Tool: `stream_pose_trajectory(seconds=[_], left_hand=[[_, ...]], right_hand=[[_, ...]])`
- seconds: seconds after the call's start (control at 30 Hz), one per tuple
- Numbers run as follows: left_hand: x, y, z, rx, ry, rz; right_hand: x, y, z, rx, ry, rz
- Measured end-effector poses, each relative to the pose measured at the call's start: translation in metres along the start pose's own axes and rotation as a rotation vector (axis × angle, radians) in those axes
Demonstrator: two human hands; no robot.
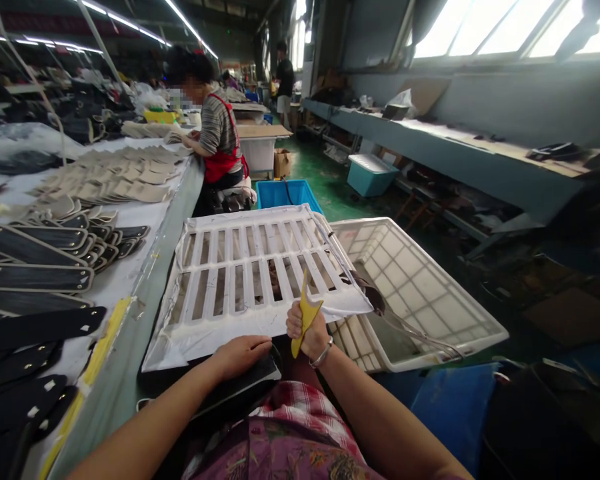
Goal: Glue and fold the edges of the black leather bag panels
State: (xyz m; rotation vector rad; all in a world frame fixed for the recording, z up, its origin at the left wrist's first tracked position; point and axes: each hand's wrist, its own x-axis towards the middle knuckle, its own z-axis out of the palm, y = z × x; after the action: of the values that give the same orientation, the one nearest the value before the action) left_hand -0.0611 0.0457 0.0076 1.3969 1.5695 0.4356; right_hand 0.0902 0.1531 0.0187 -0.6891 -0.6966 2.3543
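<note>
My right hand (307,330) is closed around a flat yellow piece (309,312) with a pointed upper end. The piece stands nearly upright in front of the white slatted rack (230,277); its exact kind does not show. Over a smooth black item (260,375) on my lap lies my left hand (243,352), palm down, its visible fingers stretched toward the right. The black item is partly hidden by my hand and arm, and I cannot tell what it is. White cloth or film wraps the rack's edges.
Black strap-like pieces with pale edging (40,277) cover the left table (155,257), beige pieces (115,173) behind them. A white crate (420,293) stands to the right, a blue bin (283,193) ahead. A person in a red apron (223,137) works at the table.
</note>
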Motion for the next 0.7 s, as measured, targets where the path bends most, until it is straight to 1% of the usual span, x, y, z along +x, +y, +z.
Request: stream_pose_trajectory(seconds=[0.07, 0.13, 0.17, 0.2, 0.23, 0.27, 0.3, 0.37, 0.4, 0.47, 0.53, 0.57, 0.63, 0.7], left_hand=[[-0.011, 0.005, 0.007, 0.145, 0.07, -0.006], [-0.02, 0.01, 0.015, 0.326, 0.102, -0.031], [-0.023, 0.012, 0.018, 0.404, 0.108, -0.055], [-0.024, 0.014, 0.021, 0.459, 0.116, -0.087], [-0.024, 0.016, 0.024, 0.494, 0.124, -0.116], [-0.023, 0.017, 0.027, 0.519, 0.137, -0.134], [-0.022, 0.018, 0.029, 0.541, 0.153, -0.141], [-0.019, 0.018, 0.035, 0.596, 0.199, -0.124], [-0.018, 0.017, 0.038, 0.632, 0.233, -0.107], [-0.018, 0.014, 0.044, 0.709, 0.303, -0.068], [-0.019, 0.01, 0.05, 0.764, 0.365, -0.027], [-0.02, 0.009, 0.053, 0.778, 0.393, -0.01], [-0.022, 0.007, 0.058, 0.79, 0.441, 0.021], [-0.023, 0.006, 0.062, 0.806, 0.488, 0.04]], right_hand=[[-0.015, -0.006, -0.01, -0.246, 0.158, 0.094], [-0.031, -0.008, -0.023, -0.45, 0.289, 0.238], [-0.039, -0.007, -0.031, -0.517, 0.327, 0.315], [-0.047, -0.006, -0.039, -0.564, 0.33, 0.392], [-0.055, -0.006, -0.047, -0.589, 0.296, 0.461], [-0.063, -0.006, -0.055, -0.595, 0.232, 0.518], [-0.071, -0.007, -0.062, -0.599, 0.145, 0.564], [-0.085, -0.011, -0.071, -0.594, -0.071, 0.609], [-0.09, -0.014, -0.073, -0.596, -0.175, 0.618], [-0.095, -0.018, -0.073, -0.659, -0.324, 0.666], [-0.095, -0.019, -0.071, -0.81, -0.4, 0.705], [-0.092, -0.018, -0.069, -0.888, -0.413, 0.706], [-0.085, -0.016, -0.065, -1.027, -0.42, 0.67], [-0.075, -0.013, -0.062, -1.16, -0.439, 0.599]])
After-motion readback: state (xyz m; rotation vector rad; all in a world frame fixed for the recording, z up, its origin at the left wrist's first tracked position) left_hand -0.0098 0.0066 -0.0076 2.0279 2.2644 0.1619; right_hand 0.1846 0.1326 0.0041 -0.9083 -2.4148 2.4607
